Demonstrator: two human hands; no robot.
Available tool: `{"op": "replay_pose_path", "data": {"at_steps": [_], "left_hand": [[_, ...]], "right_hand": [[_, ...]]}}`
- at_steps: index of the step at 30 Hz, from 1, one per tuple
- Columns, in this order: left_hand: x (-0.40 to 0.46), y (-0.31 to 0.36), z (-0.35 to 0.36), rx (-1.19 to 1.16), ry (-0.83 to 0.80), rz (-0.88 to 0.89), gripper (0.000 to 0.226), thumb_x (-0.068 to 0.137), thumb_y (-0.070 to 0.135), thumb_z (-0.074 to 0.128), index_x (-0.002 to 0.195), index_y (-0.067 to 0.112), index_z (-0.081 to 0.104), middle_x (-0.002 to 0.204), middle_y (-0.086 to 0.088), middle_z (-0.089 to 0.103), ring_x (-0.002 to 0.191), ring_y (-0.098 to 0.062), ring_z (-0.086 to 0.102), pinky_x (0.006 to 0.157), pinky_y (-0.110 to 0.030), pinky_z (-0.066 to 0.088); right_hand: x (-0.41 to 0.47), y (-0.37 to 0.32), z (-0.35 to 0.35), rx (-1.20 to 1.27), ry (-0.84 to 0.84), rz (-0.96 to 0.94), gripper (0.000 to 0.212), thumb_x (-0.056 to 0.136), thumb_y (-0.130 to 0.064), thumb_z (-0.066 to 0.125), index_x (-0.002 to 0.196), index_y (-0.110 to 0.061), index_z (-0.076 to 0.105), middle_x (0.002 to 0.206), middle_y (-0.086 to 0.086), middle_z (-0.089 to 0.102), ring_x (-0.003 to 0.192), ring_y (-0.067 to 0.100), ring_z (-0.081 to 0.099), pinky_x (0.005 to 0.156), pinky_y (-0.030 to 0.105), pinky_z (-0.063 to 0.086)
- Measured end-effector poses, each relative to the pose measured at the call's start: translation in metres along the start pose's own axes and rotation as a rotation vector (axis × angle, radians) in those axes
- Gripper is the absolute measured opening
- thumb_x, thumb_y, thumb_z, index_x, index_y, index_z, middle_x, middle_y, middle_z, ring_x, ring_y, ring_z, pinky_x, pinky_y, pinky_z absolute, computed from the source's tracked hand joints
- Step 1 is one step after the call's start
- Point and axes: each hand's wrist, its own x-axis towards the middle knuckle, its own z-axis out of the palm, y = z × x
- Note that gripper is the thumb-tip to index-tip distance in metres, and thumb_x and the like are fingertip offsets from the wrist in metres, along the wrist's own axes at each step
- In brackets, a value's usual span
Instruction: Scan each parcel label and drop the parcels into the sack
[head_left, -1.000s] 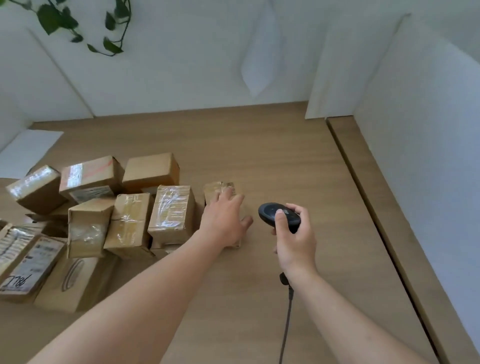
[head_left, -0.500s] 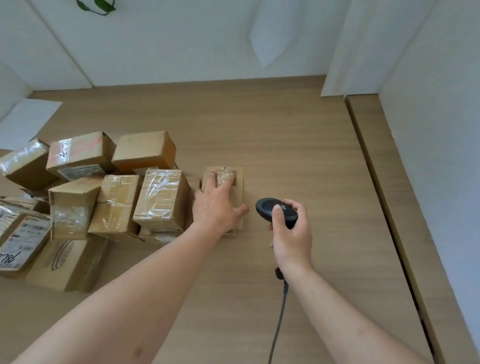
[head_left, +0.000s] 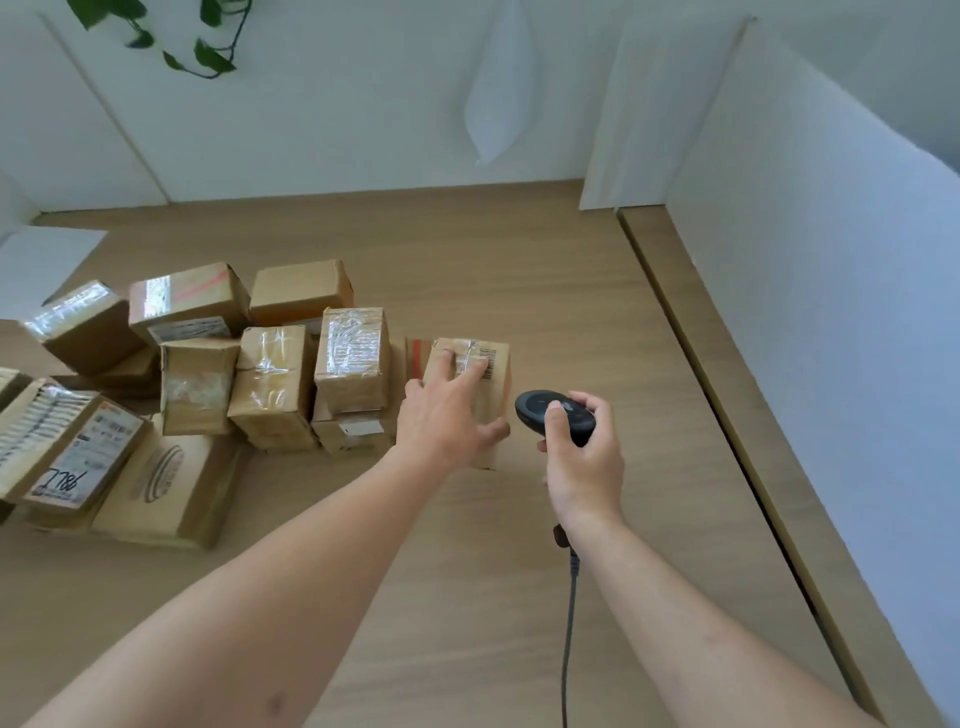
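- The left hand (head_left: 447, 415) lies on top of one parcel (head_left: 470, 400), fingers spread over the taped face and thumb hooked round its near right corner. This looks like a steadying hold that keeps the box in place for scanning.
- A barcode label (head_left: 487, 359) shows at the parcel's far right edge, just beyond the fingertips, so it is left open to the scanner.
- The right hand (head_left: 584, 457) grips a dark scanner (head_left: 553, 415), fingers wrapped round it and thumb on top. Its head sits just right of the parcel, apparently ready to aim at the label.
- A cable (head_left: 569, 623) trails from under that hand toward the viewer.
- The parcel rests on the wooden surface (head_left: 519, 270), at the right end of a pile (head_left: 208, 374) of cardboard boxes.
- No sack is in view.
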Motion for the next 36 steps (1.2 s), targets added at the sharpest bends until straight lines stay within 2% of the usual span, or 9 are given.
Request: {"op": "replay_pose_path", "data": {"at_steps": [6, 11, 15, 18, 26, 29, 31, 33, 36], "left_hand": [[-0.073, -0.032, -0.007, 0.037, -0.045, 0.085, 0.091, 0.082, 0.065, 0.072, 0.160, 0.043, 0.030, 0.166, 0.000, 0.020, 0.125, -0.043, 0.046, 0.102, -0.047, 0.046], [-0.122, -0.063, -0.004, 0.049, -0.091, 0.080, 0.092, 0.083, 0.064, 0.072, 0.160, 0.043, 0.028, 0.167, 0.001, 0.018, 0.125, -0.042, 0.045, 0.100, -0.046, 0.047], [-0.149, -0.082, 0.006, 0.056, -0.112, 0.018, 0.091, 0.082, 0.064, 0.072, 0.160, 0.044, 0.028, 0.167, 0.002, 0.018, 0.123, -0.040, 0.045, 0.098, -0.045, 0.048], [-0.166, -0.094, 0.020, 0.057, -0.114, -0.038, 0.090, 0.082, 0.064, 0.071, 0.159, 0.044, 0.029, 0.166, 0.002, 0.019, 0.118, -0.040, 0.045, 0.097, -0.043, 0.047], [-0.201, -0.126, 0.093, 0.057, -0.149, -0.188, 0.089, 0.081, 0.064, 0.072, 0.157, 0.045, 0.028, 0.167, -0.001, 0.015, 0.118, -0.038, 0.046, 0.108, -0.045, 0.043], [-0.207, -0.126, 0.109, 0.092, -0.156, -0.223, 0.093, 0.086, 0.060, 0.072, 0.162, 0.046, 0.020, 0.172, 0.000, 0.005, 0.137, -0.045, 0.035, 0.117, -0.050, 0.035], [-0.209, -0.123, 0.113, 0.100, -0.174, -0.250, 0.095, 0.089, 0.056, 0.072, 0.163, 0.048, 0.014, 0.174, 0.002, -0.003, 0.152, -0.051, 0.016, 0.125, -0.059, 0.019], [-0.209, -0.121, 0.112, 0.067, -0.186, -0.279, 0.095, 0.091, 0.053, 0.073, 0.164, 0.047, 0.012, 0.175, 0.002, -0.006, 0.156, -0.051, 0.004, 0.126, -0.065, 0.010], [-0.214, -0.126, 0.109, -0.061, -0.178, -0.293, 0.093, 0.092, 0.051, 0.071, 0.164, 0.047, 0.012, 0.175, 0.002, -0.004, 0.157, -0.051, 0.003, 0.126, -0.066, 0.011]], "right_hand": [[-0.087, 0.016, -0.002, -0.025, 0.074, 0.004, 0.040, 0.079, -0.068, 0.059, 0.115, -0.050, 0.060, 0.106, -0.017, 0.074, 0.098, 0.014, 0.075, 0.088, 0.056, 0.063], [-0.139, 0.030, 0.000, -0.050, 0.048, 0.026, 0.044, 0.078, -0.070, 0.058, 0.116, -0.049, 0.059, 0.105, -0.012, 0.076, 0.096, 0.015, 0.075, 0.088, 0.054, 0.063], [-0.159, 0.039, 0.005, -0.080, -0.006, 0.020, 0.046, 0.078, -0.071, 0.057, 0.118, -0.047, 0.059, 0.107, -0.014, 0.075, 0.098, 0.015, 0.075, 0.092, 0.050, 0.061], [-0.163, 0.053, 0.008, -0.106, -0.074, 0.038, 0.047, 0.078, -0.071, 0.057, 0.118, -0.046, 0.059, 0.106, -0.016, 0.073, 0.099, 0.016, 0.075, 0.093, 0.051, 0.061], [-0.165, 0.101, 0.010, -0.169, -0.231, 0.069, 0.047, 0.077, -0.072, 0.056, 0.116, -0.047, 0.059, 0.106, -0.018, 0.074, 0.098, 0.018, 0.077, 0.093, 0.049, 0.061], [-0.164, 0.115, 0.007, -0.199, -0.281, 0.057, 0.044, 0.080, -0.069, 0.059, 0.117, -0.046, 0.060, 0.106, -0.018, 0.073, 0.098, 0.019, 0.077, 0.095, 0.046, 0.060], [-0.163, 0.120, 0.004, -0.208, -0.298, 0.050, 0.046, 0.078, -0.071, 0.058, 0.117, -0.046, 0.060, 0.106, -0.018, 0.073, 0.098, 0.019, 0.077, 0.095, 0.045, 0.060], [-0.162, 0.121, 0.002, -0.217, -0.315, 0.041, 0.048, 0.077, -0.073, 0.057, 0.118, -0.046, 0.060, 0.106, -0.019, 0.073, 0.097, 0.019, 0.078, 0.095, 0.046, 0.060], [-0.162, 0.119, 0.001, -0.219, -0.337, 0.032, 0.050, 0.077, -0.073, 0.057, 0.118, -0.046, 0.060, 0.106, -0.020, 0.073, 0.098, 0.018, 0.077, 0.095, 0.047, 0.060]]}}
